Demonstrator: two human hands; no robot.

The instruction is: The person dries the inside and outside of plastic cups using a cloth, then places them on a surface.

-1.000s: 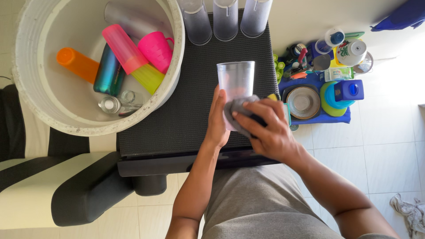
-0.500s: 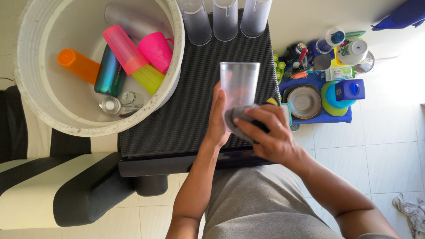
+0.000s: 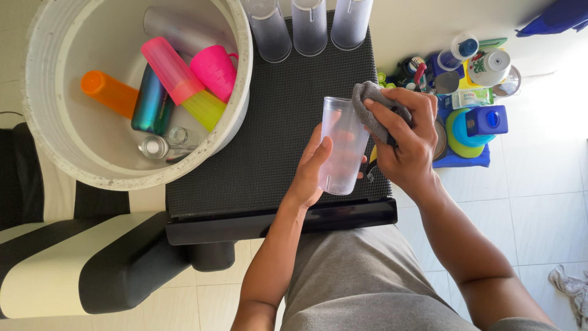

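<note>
Clear tumbler (image 3: 343, 144) in left-hand fingers (image 3: 313, 165); right hand (image 3: 407, 141) clenched around grey cloth (image 3: 369, 104) beside it.

White tiled floor (image 3: 539, 202) (sunlit)

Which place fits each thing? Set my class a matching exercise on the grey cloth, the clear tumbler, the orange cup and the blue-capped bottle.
Things:
1. grey cloth
2. clear tumbler
3. orange cup
4. blue-capped bottle

Places:
A. lying inside the round white tub
B. gripped in the left hand
C. on the floor, right of the black mat
D. bunched in the right hand

Pairs: 1-D, 2-B, 3-A, 4-C
</note>
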